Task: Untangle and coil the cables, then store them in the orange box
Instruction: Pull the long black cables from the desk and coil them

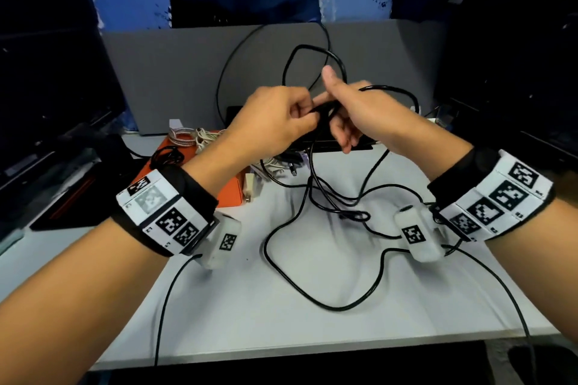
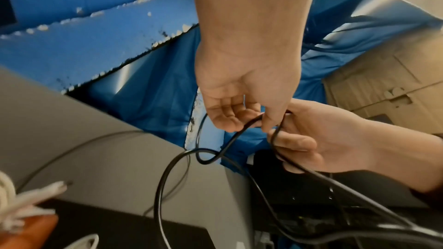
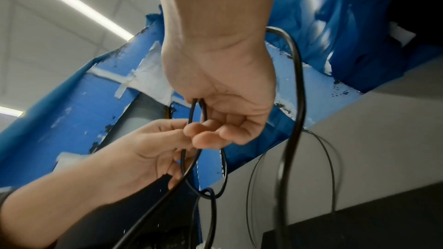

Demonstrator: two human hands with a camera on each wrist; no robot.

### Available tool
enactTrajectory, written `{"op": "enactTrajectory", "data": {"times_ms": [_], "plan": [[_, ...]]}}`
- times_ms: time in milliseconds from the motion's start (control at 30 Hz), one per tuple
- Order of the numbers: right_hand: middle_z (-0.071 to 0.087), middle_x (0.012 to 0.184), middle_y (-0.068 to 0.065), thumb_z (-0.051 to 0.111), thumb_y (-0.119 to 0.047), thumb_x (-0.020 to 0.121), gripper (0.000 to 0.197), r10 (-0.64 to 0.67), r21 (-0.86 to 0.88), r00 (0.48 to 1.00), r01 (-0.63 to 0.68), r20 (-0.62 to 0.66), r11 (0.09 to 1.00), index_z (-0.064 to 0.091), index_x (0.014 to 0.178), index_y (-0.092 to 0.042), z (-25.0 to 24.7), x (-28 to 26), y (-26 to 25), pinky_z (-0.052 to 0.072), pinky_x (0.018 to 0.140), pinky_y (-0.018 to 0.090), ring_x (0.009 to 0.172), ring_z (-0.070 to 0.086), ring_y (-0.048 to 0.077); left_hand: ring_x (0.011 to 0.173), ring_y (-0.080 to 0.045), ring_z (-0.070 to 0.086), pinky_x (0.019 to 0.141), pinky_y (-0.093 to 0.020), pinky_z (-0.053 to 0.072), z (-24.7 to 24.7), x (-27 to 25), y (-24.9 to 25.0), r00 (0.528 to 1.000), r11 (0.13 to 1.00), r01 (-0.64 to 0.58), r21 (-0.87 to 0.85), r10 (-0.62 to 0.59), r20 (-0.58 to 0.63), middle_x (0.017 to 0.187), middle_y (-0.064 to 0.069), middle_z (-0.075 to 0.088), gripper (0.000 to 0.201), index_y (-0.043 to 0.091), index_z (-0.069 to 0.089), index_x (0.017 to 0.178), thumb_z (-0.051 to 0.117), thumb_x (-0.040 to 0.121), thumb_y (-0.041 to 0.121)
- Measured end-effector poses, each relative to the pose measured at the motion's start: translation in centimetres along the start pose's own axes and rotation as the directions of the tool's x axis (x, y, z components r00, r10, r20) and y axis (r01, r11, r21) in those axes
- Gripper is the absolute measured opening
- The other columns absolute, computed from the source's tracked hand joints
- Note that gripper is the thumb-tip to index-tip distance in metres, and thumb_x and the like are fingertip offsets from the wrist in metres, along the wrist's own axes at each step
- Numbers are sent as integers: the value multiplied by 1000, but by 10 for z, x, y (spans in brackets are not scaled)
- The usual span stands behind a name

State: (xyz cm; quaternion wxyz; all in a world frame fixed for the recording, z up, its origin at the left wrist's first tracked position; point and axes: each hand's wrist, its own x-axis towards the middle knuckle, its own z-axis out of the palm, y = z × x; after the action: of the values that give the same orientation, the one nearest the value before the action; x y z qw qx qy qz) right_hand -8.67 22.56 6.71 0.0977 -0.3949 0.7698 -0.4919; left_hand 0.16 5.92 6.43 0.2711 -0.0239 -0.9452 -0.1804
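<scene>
Above the white table [image 1: 244, 306], both hands meet on a long black cable [image 1: 325, 306]. My left hand [image 1: 308, 117] pinches a strand with thumb and fingers, seen close up in the left wrist view [image 2: 261, 120]. My right hand [image 1: 341, 131] has loops of the cable hung round it, thumb up, fingers curled over the strands [image 3: 196, 113]. One loop [image 1: 300, 53] stands up behind the hands, and slack trails in curves across the table. The orange box [image 1: 230, 194] sits left of centre, partly hidden by my left wrist, with braided and white cables [image 1: 194, 137] in it.
A grey partition [image 1: 175, 78] closes the back of the table. Dark monitors stand at left [image 1: 47, 87] and right [image 1: 516, 72]. A flat black device [image 1: 328, 142] lies under the hands, loose pale cables and plugs [image 1: 275, 166] beside the box. Thin black leads run off the front edge [image 1: 162, 306].
</scene>
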Motion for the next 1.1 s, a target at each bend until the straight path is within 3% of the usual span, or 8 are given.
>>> {"op": "enactTrajectory", "data": {"times_ms": [200,300,433,567,700,867,967,1100], "plan": [[35,49,2,61,-73,81,59,-50,213,996,65,-78,975,61,62,-18,-40,-3,9,41,53,25,45,40,20,57,-22,57,60,-34,45,-14,1,-5,967,982,25,-189,-72,-245,60,0,49,49,16,49,65,55,101,49],[30,50,-2,70,-70,79,57,-32,71,997,37,-70,997,50,56,-22,-71,-8,21,34,50,26,44,34,18,38,-13,42,43,-30,34,-40,5,-20,854,848,106,-519,-345,-389,51,6,41,46,25,43,65,50,105,46],[31,53,1,54,-62,99,54,88,222,933,-9,-348,975,54,65,-20,-99,-8,37,34,48,29,44,32,18,40,-7,42,41,-24,31,-63,4,-36,746,749,180,-638,-527,-407,58,4,42,42,26,41,71,43,108,45],[39,66,7,54,-68,94,58,41,62,913,-17,-407,998,58,59,-22,-99,-3,40,43,50,25,51,40,17,46,-11,49,46,-24,40,-60,3,-34,808,648,132,-750,-508,-297,63,4,58,37,21,54,80,41,109,41],[54,72,2,69,-75,78,58,-20,75,930,51,-366,996,65,84,-17,-112,-5,31,45,53,27,56,52,14,62,-20,65,61,-31,53,-66,0,-34,893,539,99,-837,-419,-164,79,-1,70,22,14,58,101,42,109,27],[57,64,-9,61,-60,95,47,-68,-87,866,28,-495,996,62,69,-22,-130,-5,15,46,53,29,50,51,11,77,-24,74,67,-36,61,-70,-5,-25,946,702,138,-699,-302,-117,89,-2,75,16,17,60,102,47,109,23],[56,71,-8,47,-56,103,43,-98,-147,764,5,-638,989,57,74,-26,-137,-4,4,44,51,28,50,49,7,93,-26,76,72,-38,63,-75,-9,-14,960,741,193,-644,-279,-34,100,-2,76,13,17,64,101,53,106,22],[63,70,-6,40,-52,107,35,-152,-56,782,148,-604,987,50,82,-29,-126,-1,-15,39,44,23,48,49,8,91,-14,71,76,-32,55,-80,-16,-14,871,896,444,26,-438,223,95,11,74,28,29,75,97,62,95,54]]}}
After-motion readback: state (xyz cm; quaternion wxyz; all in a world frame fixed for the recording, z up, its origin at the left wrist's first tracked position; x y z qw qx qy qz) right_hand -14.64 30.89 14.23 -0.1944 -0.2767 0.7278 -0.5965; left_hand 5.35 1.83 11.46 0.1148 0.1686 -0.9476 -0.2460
